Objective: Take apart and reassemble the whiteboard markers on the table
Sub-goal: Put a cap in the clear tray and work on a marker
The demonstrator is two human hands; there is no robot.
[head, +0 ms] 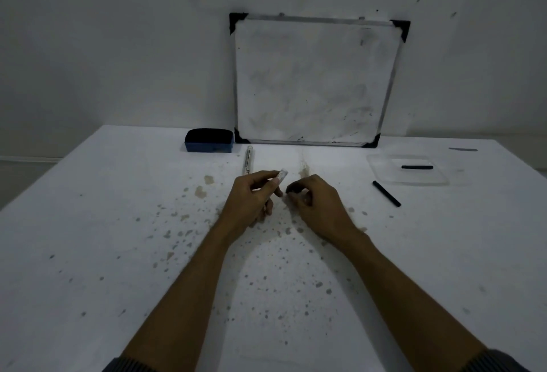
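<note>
The surface [118,223] is white, speckled with grey and brownish stains thickest around the hands. Beyond the hands leans a whiteboard [313,81], white with grey smudges, a silver frame and black corners. Left of it sits a blue eraser [208,141] with a black top. Right of the hands lie two black sticks [386,193], one on a clear tray [381,170].

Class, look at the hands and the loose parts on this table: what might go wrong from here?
The black rod lies loose near the clear tray; a nudge might roll it away. The left hand pinches a small pale piece by its end, which may slip. Ink could stain fingers.
</note>
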